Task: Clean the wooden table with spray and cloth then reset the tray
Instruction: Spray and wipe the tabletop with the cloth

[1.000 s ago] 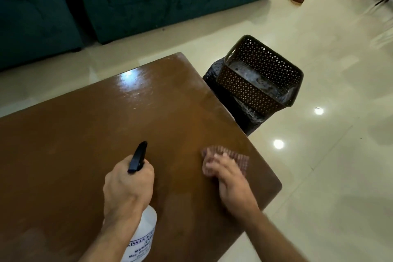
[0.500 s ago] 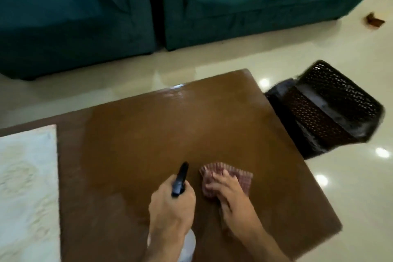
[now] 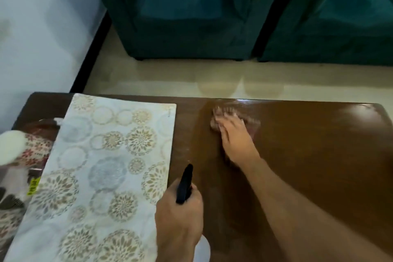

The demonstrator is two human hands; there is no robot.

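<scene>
right hand [image 3: 235, 137]: reaches out across the counter [image 3: 308, 155] toward its far edge, lying flat on the cloth [image 3: 254, 122]; fingers [image 3: 223, 122] spread and fairly straight, pressing down on the cloth rather than curled round it; this part of the view is blurred.
cloth: a reddish checked rag, bunched under the right hand, on the bare wood close to the far edge of the counter, roughly midway along it.
left hand [image 3: 179, 217]: near the front edge of the counter, fingers wrapped round the neck of the spray bottle [image 3: 185, 185]; the black spray head sticks up out of the fist and points toward the far edge.
spray bottle: only the black head and a pale bit of the body below the wrist show; the rest is hidden by the left hand.
counter: dark glossy brown wood, with a bright sheen along the far edge by the cloth and at the far right corner.
patterned mat [image 3: 102, 176]: a pale sheet with round floral prints in gold and grey, lying tilted over the left part of the counter; its right edge is just beside the left hand.
left edge clutter [image 3: 25, 151]: red-and-white patterned things and a white rounded shape, partly under the mat; too blurred to name.
beyond the counter: a pale tiled floor [image 3: 170, 78], then a teal armchair [image 3: 191, 10] and a second teal seat [image 3: 350, 17] to its right; a light wall [image 3: 42, 17] on the left.
</scene>
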